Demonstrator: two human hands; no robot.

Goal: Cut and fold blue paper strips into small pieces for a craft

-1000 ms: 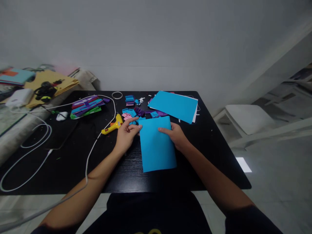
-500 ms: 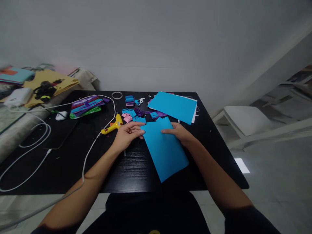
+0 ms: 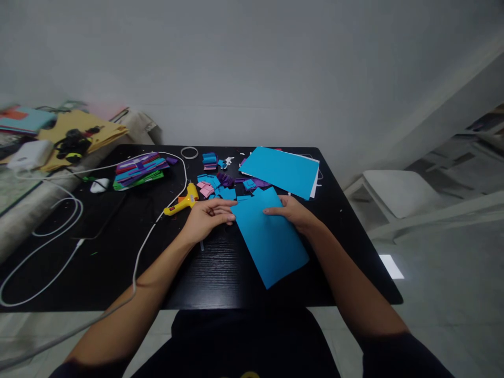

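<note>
A blue paper sheet point(image 3: 270, 236) lies tilted on the black table point(image 3: 212, 273) in front of me. My left hand point(image 3: 207, 218) rests at its upper left corner, fingers stretched toward the edge and touching it. My right hand point(image 3: 293, 212) lies on the sheet's upper right part, fingers flat on the paper. Just beyond the hands sit small folded paper pieces point(image 3: 214, 185) in blue, pink and purple.
A yellow glue gun point(image 3: 181, 202) lies left of my left hand, its white cable point(image 3: 157, 223) running over my forearm. A larger blue sheet point(image 3: 280, 170) lies at the back right. Coloured paper strips point(image 3: 139, 170), a tape ring point(image 3: 189, 153) and a white chair point(image 3: 397, 191) are nearby.
The blue sheet has turned on the table, its lower end swinging to the right. Both hands stayed at its top edge and shifted slightly right with it.
</note>
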